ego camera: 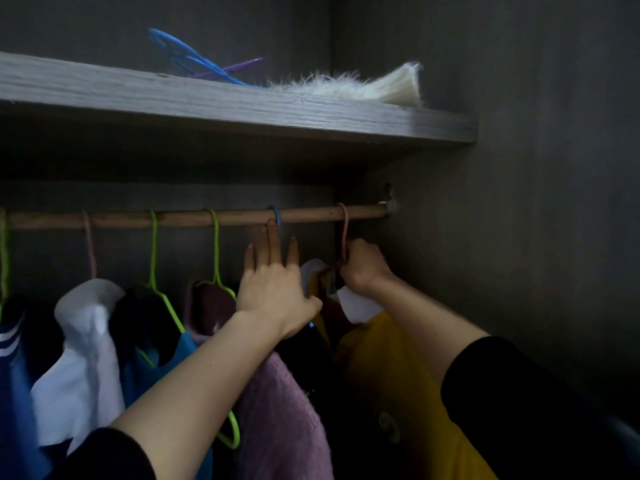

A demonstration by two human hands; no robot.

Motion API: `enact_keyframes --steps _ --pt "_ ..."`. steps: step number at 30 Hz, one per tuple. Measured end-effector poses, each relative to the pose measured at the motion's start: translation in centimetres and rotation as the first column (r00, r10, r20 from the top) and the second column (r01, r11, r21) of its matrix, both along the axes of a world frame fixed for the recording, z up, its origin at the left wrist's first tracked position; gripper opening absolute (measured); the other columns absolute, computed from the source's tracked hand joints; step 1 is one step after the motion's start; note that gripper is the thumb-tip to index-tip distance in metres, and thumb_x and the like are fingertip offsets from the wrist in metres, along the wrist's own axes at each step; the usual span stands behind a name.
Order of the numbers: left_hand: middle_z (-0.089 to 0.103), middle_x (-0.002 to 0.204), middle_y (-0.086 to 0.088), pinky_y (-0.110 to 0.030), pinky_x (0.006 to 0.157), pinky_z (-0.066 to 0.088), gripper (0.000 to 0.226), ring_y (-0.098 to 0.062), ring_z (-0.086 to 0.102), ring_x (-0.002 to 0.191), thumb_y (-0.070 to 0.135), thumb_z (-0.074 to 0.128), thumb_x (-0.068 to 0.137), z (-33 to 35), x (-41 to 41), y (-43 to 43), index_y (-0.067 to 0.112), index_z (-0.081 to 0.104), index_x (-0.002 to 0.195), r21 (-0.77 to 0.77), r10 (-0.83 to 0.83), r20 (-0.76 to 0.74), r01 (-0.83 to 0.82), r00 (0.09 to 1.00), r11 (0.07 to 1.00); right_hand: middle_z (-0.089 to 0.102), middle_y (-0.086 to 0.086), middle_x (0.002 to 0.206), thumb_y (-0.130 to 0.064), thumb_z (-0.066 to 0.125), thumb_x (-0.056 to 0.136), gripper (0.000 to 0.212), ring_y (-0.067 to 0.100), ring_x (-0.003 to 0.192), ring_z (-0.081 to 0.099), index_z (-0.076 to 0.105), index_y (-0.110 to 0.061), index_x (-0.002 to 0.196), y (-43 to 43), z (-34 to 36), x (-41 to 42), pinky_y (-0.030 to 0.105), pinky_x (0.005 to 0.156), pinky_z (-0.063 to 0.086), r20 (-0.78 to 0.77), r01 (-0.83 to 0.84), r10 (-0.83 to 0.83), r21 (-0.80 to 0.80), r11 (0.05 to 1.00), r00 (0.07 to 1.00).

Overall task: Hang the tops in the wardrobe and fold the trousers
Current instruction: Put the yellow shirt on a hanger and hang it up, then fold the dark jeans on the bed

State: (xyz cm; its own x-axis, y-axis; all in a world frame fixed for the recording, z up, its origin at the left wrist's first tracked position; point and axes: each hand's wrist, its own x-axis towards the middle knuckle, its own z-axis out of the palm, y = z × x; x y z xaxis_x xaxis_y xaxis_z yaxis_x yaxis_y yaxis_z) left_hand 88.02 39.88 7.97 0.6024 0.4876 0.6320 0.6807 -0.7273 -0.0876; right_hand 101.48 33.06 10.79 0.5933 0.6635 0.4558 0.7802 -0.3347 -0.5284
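A wooden rail (pixel 194 218) runs across the wardrobe under a grey shelf. My right hand (pixel 363 268) is closed around the neck of a pink hanger (pixel 344 230) whose hook sits on the rail near its right end; a yellow top with a white collar (pixel 398 375) hangs from it. My left hand (pixel 277 282) is spread open, fingers reaching up against a blue hanger hook (pixel 275 214) on the rail, pressing the neighbouring clothes leftward. A purple fleecy top (pixel 277 410) hangs below my left forearm.
Further left hang a blue top on a green hanger (pixel 152 258), a white top (pixel 83 341) on a pink hanger and a navy striped top (pixel 14 358). The shelf (pixel 242 105) holds spare blue and purple hangers (pixel 194 60) and a white furry item (pixel 346 86). The wardrobe's side wall (pixel 519 237) is close on the right.
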Motion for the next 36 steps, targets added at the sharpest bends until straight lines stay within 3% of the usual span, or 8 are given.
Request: enact_keyframes --steps 4,9,13,18,22,24,29,36 --pt "-0.009 0.156 -0.023 -0.046 0.117 0.000 0.090 -0.035 -0.012 0.145 0.060 0.042 0.085 -0.2 -0.1 -0.6 0.013 0.003 0.152 0.008 0.020 0.022 -0.021 1.000 1.000 0.063 0.010 0.103 -0.021 0.054 0.093 0.019 0.026 0.089 0.059 0.060 -0.009 0.105 -1.0 -0.7 -0.6 0.037 0.073 0.049 0.069 0.030 -0.024 -0.081 0.996 0.997" --pt "0.005 0.158 -0.020 -0.046 0.117 0.002 0.077 -0.032 0.001 0.146 0.050 0.035 0.092 -1.0 -1.4 -1.8 0.007 0.010 0.151 0.030 0.013 0.047 -0.015 0.999 0.999 0.057 0.006 0.116 -0.028 0.055 0.093 0.028 0.025 0.109 0.054 0.056 -0.018 0.119 -3.4 -1.8 -2.7 0.048 0.096 0.046 0.190 0.075 -0.050 -0.124 0.990 0.980" --pt "0.030 0.150 -0.017 -0.046 0.117 0.010 0.066 -0.031 0.021 0.141 0.046 0.037 0.092 -1.7 -3.4 -3.3 0.008 0.028 0.145 0.030 -0.041 0.127 0.038 0.991 0.999 0.052 0.007 0.123 -0.029 0.052 0.094 0.029 0.028 0.118 0.045 0.054 -0.016 0.120 -6.1 -2.7 -5.6 0.050 0.098 0.041 0.308 0.119 -0.093 -0.066 0.991 0.947" --pt "0.019 0.157 -0.014 -0.042 0.117 0.006 0.061 -0.027 0.015 0.145 0.038 0.038 0.095 -3.4 -6.4 -6.0 0.010 0.026 0.147 -0.025 -0.166 0.183 0.173 0.969 0.985 0.048 0.007 0.136 -0.027 0.052 0.095 0.041 0.025 0.127 0.041 0.048 -0.015 0.134 -10.0 -5.0 -9.5 0.047 0.105 0.039 0.270 0.107 -0.106 0.011 0.994 0.957" --pt "0.020 0.157 -0.013 -0.040 0.117 0.007 0.058 -0.025 0.015 0.145 0.034 0.041 0.094 -6.3 -8.3 -8.8 0.010 0.031 0.146 -0.041 -0.270 0.205 0.284 0.941 0.958 0.051 0.007 0.128 -0.030 0.051 0.094 0.036 0.026 0.118 0.045 0.051 -0.015 0.127 -14.7 -8.3 -12.2 0.048 0.096 0.042 0.281 0.102 -0.108 0.035 0.994 0.954" --pt "0.025 0.155 -0.013 -0.041 0.117 0.010 0.055 -0.025 0.018 0.145 0.032 0.043 0.094 -8.0 -8.9 -10.5 0.011 0.036 0.144 -0.038 -0.343 0.222 0.359 0.913 0.932 0.052 0.006 0.123 -0.031 0.051 0.094 0.034 0.027 0.115 0.046 0.052 -0.012 0.123 -17.6 -10.2 -13.2 0.046 0.093 0.044 0.323 0.114 -0.118 0.029 0.993 0.939" --pt "0.036 0.150 -0.010 -0.041 0.117 0.015 0.045 -0.022 0.023 0.143 0.029 0.043 0.096 -13.1 -9.8 -16.2 0.012 0.046 0.137 -0.038 -0.551 0.255 0.578 0.795 0.815 0.054 -0.002 0.120 -0.033 0.056 0.093 0.039 0.015 0.114 0.047 0.053 -0.017 0.128 -25.8 -14.9 -15.1 0.020 0.085 0.035 0.297 0.132 -0.153 0.087 0.987 0.943" --pt "0.051 0.136 -0.010 -0.038 0.097 0.044 0.032 -0.024 0.044 0.129 0.020 0.051 0.091 -20.8 -8.3 -28.2 0.011 0.058 0.121 -0.119 -0.730 0.276 0.776 0.625 0.619 0.056 0.003 0.123 -0.027 0.061 0.089 0.039 0.019 0.115 0.049 0.056 -0.015 0.125 -38.6 -22.5 -15.2 0.033 0.094 0.042 0.186 0.283 -0.283 0.025 0.959 0.941"
